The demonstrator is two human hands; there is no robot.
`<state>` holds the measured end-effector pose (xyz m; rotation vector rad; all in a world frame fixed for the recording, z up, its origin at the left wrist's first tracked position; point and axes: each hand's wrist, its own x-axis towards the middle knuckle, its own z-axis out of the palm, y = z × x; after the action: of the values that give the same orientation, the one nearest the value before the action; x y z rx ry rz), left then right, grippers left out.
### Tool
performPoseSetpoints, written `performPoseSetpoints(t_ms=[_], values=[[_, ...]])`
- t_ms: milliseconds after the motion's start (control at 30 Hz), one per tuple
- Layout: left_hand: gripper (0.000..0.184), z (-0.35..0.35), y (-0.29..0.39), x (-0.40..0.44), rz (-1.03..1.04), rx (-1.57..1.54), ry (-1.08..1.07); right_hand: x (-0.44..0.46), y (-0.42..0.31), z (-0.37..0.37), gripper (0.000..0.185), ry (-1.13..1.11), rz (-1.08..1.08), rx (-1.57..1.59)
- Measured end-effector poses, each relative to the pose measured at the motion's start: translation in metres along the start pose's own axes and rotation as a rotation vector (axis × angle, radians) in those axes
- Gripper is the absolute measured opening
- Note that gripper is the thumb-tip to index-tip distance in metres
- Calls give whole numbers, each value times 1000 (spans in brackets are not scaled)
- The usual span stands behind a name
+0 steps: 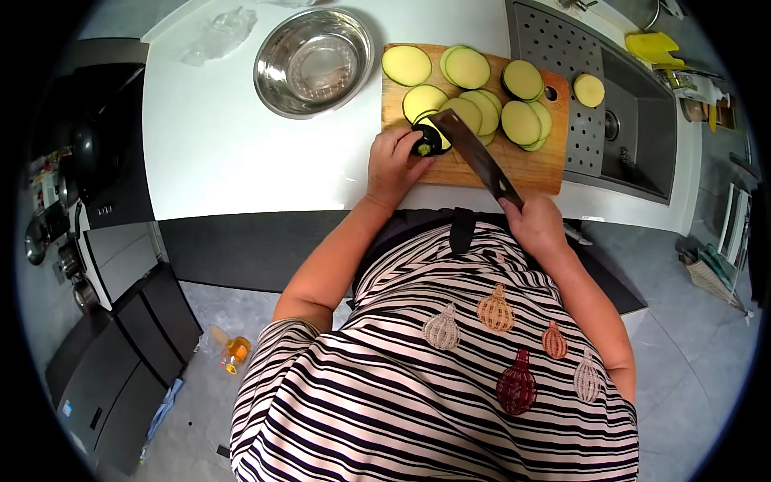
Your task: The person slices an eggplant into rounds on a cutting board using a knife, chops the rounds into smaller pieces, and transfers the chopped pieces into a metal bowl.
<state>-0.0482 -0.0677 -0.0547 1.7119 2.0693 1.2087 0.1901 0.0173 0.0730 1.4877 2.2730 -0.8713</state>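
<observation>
My left hand [392,165] is closed round the stem end of a dark-skinned eggplant [426,147] at the left edge of a wooden cutting board [530,173]. In my right hand [536,225] is the handle of a kitchen knife [479,158] with a broad dark blade. The blade slants up and left across the board, its tip end beside the eggplant piece. Round pale-green eggplant slices [406,65] lie over the board, some in overlapping stacks [522,122]. Whether the blade touches the piece, I cannot tell.
A steel bowl [273,76] stands left of the board, with a crumpled clear plastic bag [221,36] farther left. To the right, a sink [654,145] has a perforated drainer [574,56] bearing one pale round piece [589,90]. An orange bottle [235,352] is on the floor.
</observation>
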Motion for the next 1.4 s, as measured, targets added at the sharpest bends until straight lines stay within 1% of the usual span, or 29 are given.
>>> performPoseSetpoints(t_ms=[67, 133, 167, 233, 267, 333, 367, 433, 467, 533, 567, 633, 667, 700, 733, 800, 867, 900, 933, 1000, 1133, 1233, 1300, 1333, 1400], values=[[53, -2, -1, 3, 23, 18, -6, -3, -1, 1, 29, 23, -14, 46], [40, -11, -1, 3, 40, 24, 8, -4, 0, 2, 30, 42, -28, 92], [40, -15, -1, 0, 43, 29, 6, -3, 2, 3, 30, 39, -17, 92], [26, -22, -5, -8, -187, -7, -21, -1, 3, 5, 31, 33, -10, 97], [26, -23, -7, -10, -187, -3, -22, 0, 3, 5, 30, 20, -4, 89], [16, -23, -10, -14, -267, 23, 83, 0, 2, 4, 30, 5, 2, 81], [16, -22, -9, -17, -268, 24, 82, 0, 0, 4, 29, 21, -28, 89], [16, -23, 1, -22, -715, -301, 79, -1, -4, 3, 29, 32, -57, 101], [16, -24, 5, -24, -717, -298, 76, 0, -8, 2, 28, 23, -81, 78], [16, -31, 23, -17, -1051, -699, 149, 1, -12, 4, 28, 8, -106, 57], [16, -30, 25, -19, -1054, -694, 151, 2, -14, 6, 24, 6, -139, 21], [17, -29, 27, -23, -1313, -999, 214, 5, -17, 10, 20, 1, -176, -13], [17, -27, 27, -25, -1315, -995, 216, 7, -17, 15, 18, 13, -240, -33], [17, -27, 29, -25, -1356, -1098, 241, 8, -20, 17, 20, 24, -301, -53], [17, -26, 32, -25, -1396, -1202, 265, 8, -22, 18, 20, 20, -301, -48], [19, -26, 41, -24, -1423, -1174, 243, 6, -29, 18, 29, 49, -386, -39], [26, -27, 48, -23, -1384, -1180, 239, 6, -33, 19, 31, 31, -384, -63], [30, -33, 59, -16, -1403, -1172, 225, 7, -34, 20, 34, 16, -385, -94], [30, -32, 59, -17, -1405, -1166, 218, 7, -34, 19, 34, 16, -381, -87], [15, -29, 57, -21, -1353, -1164, 237, 7, -34, 18, 32, 19, -410, -54], [14, -25, 53, -27, -1401, -1098, 215, 7, -31, 21, 32, -10, -393, -46], [13, -23, 49, -26, -1396, -1119, 209, 8, -33, 20, 27, -26, -400, -21], [22, -22, 48, -25, -1461, -1092, 173, 7, -35, 17, 28, -88, -363, -78], [22, -22, 49, -25, -1462, -1093, 168, 7, -36, 17, 28, -88, -358, -77], [25, -22, 52, -23, -1470, -1111, 219, 6, -38, 19, 28, -94, -335, -140]])
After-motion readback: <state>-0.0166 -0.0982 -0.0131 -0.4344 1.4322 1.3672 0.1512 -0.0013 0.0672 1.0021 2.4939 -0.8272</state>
